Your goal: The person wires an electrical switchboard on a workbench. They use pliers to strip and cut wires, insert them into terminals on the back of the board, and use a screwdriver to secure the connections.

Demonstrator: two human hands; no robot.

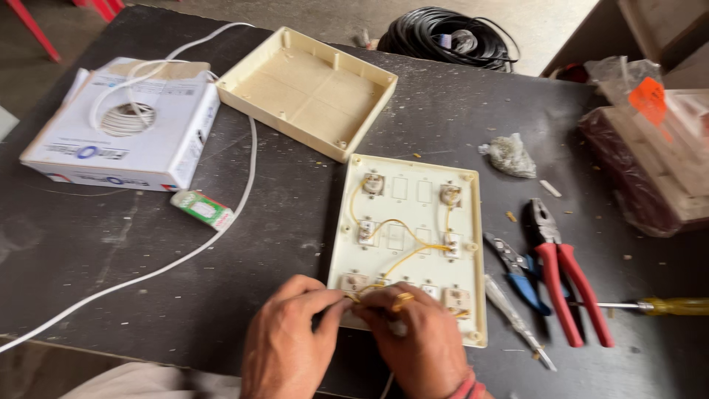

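Observation:
A cream switch-board plate lies face down on the dark table, its back showing several small switch modules joined by thin yellow wire. My left hand and my right hand meet at the plate's near edge, fingertips pinched together on the yellow wire by the lower-left module. A ring shows on my right hand. What the fingertips hide beneath them cannot be made out.
An empty cream box lies beyond the plate. A white carton with coiled white cable sits far left, a small green packet beside it. Red pliers, blue cutters, a tester and a yellow-handled screwdriver lie right.

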